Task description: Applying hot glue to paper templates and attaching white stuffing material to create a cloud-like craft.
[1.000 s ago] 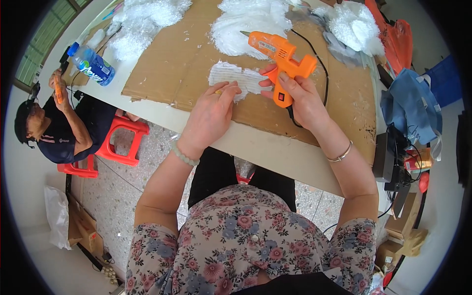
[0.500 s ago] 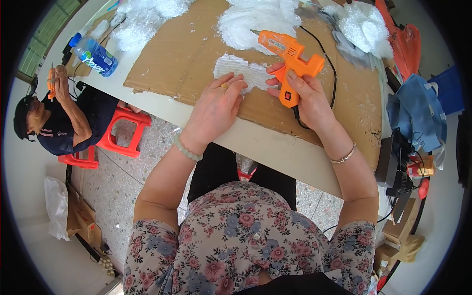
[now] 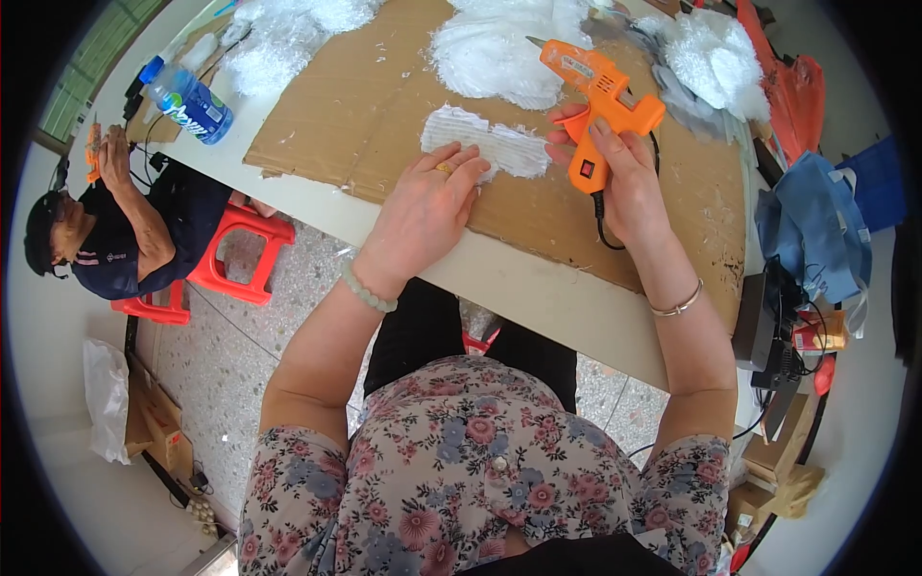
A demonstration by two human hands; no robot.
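My right hand [image 3: 629, 182] is wrapped around the handle of an orange hot glue gun [image 3: 603, 96], its nozzle tilted up and left above the cardboard. A black cord runs from the handle's base. My left hand [image 3: 423, 206] has its fingers bent together over the near left edge of a ridged white piece [image 3: 495, 144], pressing it to the cardboard; the thumb is hidden. Behind that piece lies a heap of white fluffy strands [image 3: 495, 53], with the gun's nozzle over its right part.
A brown cardboard sheet [image 3: 331, 125] covers most of the white table. More white strands [image 3: 715, 62] lie far right, beside a plastic bottle [image 3: 187, 101] far left. A person [image 3: 134, 221] near red stools [image 3: 245, 254] holds another orange tool. Blue bags [image 3: 816, 226] are at right.
My right hand has moved the glue gun to the right and slightly away from me, off the white piece. My left hand has stayed in place.
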